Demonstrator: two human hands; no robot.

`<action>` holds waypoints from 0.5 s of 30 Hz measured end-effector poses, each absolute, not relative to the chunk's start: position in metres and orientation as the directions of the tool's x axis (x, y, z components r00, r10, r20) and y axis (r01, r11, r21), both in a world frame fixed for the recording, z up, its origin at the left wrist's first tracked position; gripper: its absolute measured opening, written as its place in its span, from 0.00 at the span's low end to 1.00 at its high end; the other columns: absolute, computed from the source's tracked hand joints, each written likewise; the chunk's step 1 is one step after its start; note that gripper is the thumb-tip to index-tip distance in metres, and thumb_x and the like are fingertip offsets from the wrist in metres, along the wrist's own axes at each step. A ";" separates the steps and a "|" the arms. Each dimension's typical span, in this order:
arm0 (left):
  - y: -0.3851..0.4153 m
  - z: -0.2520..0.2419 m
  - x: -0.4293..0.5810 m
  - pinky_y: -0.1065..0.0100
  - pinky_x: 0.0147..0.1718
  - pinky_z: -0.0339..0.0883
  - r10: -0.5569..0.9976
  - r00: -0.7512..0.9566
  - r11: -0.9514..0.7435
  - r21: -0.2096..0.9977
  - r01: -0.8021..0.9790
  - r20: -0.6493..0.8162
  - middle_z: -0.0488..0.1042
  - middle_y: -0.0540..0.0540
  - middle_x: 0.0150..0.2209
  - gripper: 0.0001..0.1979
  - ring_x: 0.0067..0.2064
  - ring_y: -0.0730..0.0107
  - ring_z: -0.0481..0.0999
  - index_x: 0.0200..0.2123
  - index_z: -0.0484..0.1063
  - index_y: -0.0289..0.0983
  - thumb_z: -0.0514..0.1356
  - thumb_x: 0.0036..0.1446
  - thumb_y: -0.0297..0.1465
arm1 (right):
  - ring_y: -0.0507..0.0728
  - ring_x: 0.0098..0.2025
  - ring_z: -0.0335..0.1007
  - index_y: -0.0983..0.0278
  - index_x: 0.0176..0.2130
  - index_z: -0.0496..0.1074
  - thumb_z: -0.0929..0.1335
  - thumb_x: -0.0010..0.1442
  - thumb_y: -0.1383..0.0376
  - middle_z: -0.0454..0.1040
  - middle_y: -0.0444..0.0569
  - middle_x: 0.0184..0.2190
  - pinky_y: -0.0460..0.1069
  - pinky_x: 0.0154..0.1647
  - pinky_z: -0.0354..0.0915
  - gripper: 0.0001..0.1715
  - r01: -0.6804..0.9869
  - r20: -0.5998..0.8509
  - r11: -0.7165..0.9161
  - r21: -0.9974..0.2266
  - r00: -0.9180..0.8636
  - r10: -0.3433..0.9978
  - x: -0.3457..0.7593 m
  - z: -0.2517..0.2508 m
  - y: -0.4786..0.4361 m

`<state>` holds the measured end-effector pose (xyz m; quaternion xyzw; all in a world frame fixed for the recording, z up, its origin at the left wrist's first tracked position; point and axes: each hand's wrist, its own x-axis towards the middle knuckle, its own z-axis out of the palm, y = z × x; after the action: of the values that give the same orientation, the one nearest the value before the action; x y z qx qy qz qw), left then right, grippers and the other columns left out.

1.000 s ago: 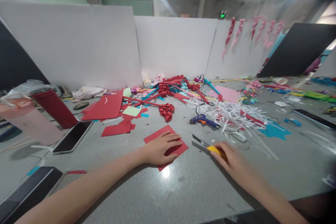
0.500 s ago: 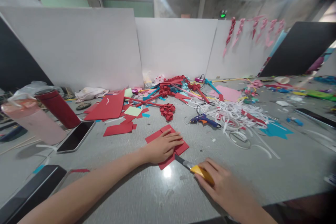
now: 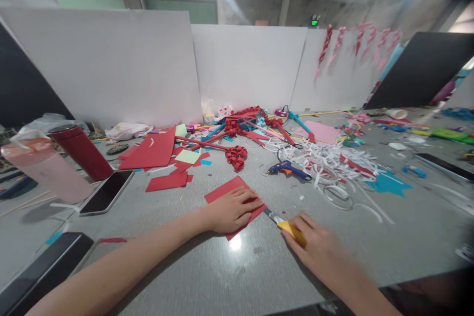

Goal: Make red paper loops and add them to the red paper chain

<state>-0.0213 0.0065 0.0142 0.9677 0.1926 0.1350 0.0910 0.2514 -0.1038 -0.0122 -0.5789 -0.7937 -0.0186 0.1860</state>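
Note:
Red paper (image 3: pixel 222 190) lies on the grey table (image 3: pixel 177 261) in front of me. My left hand (image 3: pixel 232 209) rests flat on it, palm down, with fingers stretched to the right and holding nothing. My right hand (image 3: pixel 311 239) is wrapped round the yellow handle of a utility knife (image 3: pixel 293 233). The knife's blade points up and left, its tip at the right edge of the red paper beside my left fingertips. Part of the paper is hidden under my left hand.
A blue glue gun (image 3: pixel 291 170) and a heap of white paper strips (image 3: pixel 333 158) lie beyond my right hand. On the left are a phone (image 3: pixel 107 192), a red flask (image 3: pixel 81 152) and a pink bottle (image 3: pixel 48 170). Red paper flowers (image 3: pixel 236 158) lie farther back.
The knife and my right hand have moved up and to the right along the paper. My left hand has shifted slightly right, and the paper's raised right-hand part now looks flatter.

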 end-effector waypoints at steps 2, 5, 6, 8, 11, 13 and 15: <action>0.005 0.013 -0.020 0.56 0.69 0.49 0.402 0.886 -0.909 0.216 0.357 0.229 0.65 0.40 0.64 0.25 0.67 0.57 0.61 0.69 0.61 0.41 0.47 0.72 0.34 | 0.58 0.32 0.75 0.59 0.39 0.67 0.61 0.72 0.53 0.73 0.48 0.36 0.51 0.31 0.62 0.14 0.931 0.305 0.322 -0.174 -0.260 0.916 0.250 -0.012 -0.101; 0.004 0.013 -0.019 0.56 0.69 0.49 0.405 0.886 -0.909 0.208 0.362 0.225 0.66 0.40 0.64 0.25 0.67 0.58 0.62 0.69 0.61 0.41 0.47 0.72 0.34 | 0.58 0.32 0.74 0.58 0.39 0.67 0.61 0.72 0.53 0.73 0.48 0.36 0.51 0.30 0.60 0.14 0.935 0.295 0.315 -0.161 -0.259 0.920 0.248 -0.009 -0.099; 0.003 0.013 -0.019 0.56 0.69 0.49 0.407 0.886 -0.908 0.207 0.365 0.224 0.66 0.40 0.63 0.25 0.66 0.58 0.62 0.69 0.61 0.41 0.47 0.72 0.34 | 0.58 0.31 0.74 0.58 0.39 0.66 0.61 0.72 0.53 0.73 0.48 0.36 0.52 0.30 0.60 0.14 0.937 0.290 0.312 -0.159 -0.257 0.922 0.246 -0.008 -0.100; 0.003 0.014 -0.019 0.55 0.69 0.48 0.411 0.883 -0.906 0.205 0.370 0.224 0.66 0.40 0.64 0.25 0.66 0.57 0.62 0.69 0.60 0.41 0.46 0.72 0.35 | 0.58 0.31 0.74 0.59 0.39 0.66 0.61 0.72 0.53 0.73 0.48 0.36 0.52 0.30 0.60 0.14 0.937 0.278 0.310 -0.163 -0.258 0.925 0.243 -0.005 -0.101; 0.002 0.014 -0.018 0.55 0.69 0.49 0.413 0.883 -0.906 0.201 0.373 0.224 0.66 0.39 0.64 0.24 0.67 0.57 0.62 0.69 0.61 0.40 0.46 0.73 0.36 | 0.57 0.32 0.74 0.59 0.39 0.67 0.62 0.71 0.56 0.73 0.48 0.37 0.51 0.31 0.60 0.12 0.927 0.264 0.333 -0.173 -0.283 0.922 0.237 -0.002 -0.104; 0.002 0.013 -0.018 0.54 0.69 0.48 0.415 0.882 -0.905 0.196 0.377 0.223 0.66 0.39 0.65 0.25 0.67 0.57 0.62 0.69 0.60 0.40 0.46 0.73 0.37 | 0.57 0.32 0.74 0.59 0.39 0.67 0.63 0.71 0.57 0.73 0.48 0.38 0.51 0.31 0.60 0.10 0.921 0.269 0.350 -0.171 -0.298 0.916 0.232 -0.001 -0.106; 0.003 0.012 -0.018 0.53 0.69 0.48 0.418 0.881 -0.904 0.193 0.381 0.221 0.65 0.39 0.66 0.25 0.67 0.57 0.61 0.70 0.59 0.40 0.45 0.73 0.39 | 0.57 0.32 0.74 0.59 0.39 0.68 0.63 0.70 0.58 0.73 0.48 0.38 0.51 0.30 0.59 0.09 0.920 0.279 0.354 -0.166 -0.301 0.912 0.229 -0.001 -0.106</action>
<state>-0.0184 0.0025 0.0118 0.9671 0.2066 0.1295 0.0722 0.2292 -0.1059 -0.0013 -0.5681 -0.8064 -0.0128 0.1638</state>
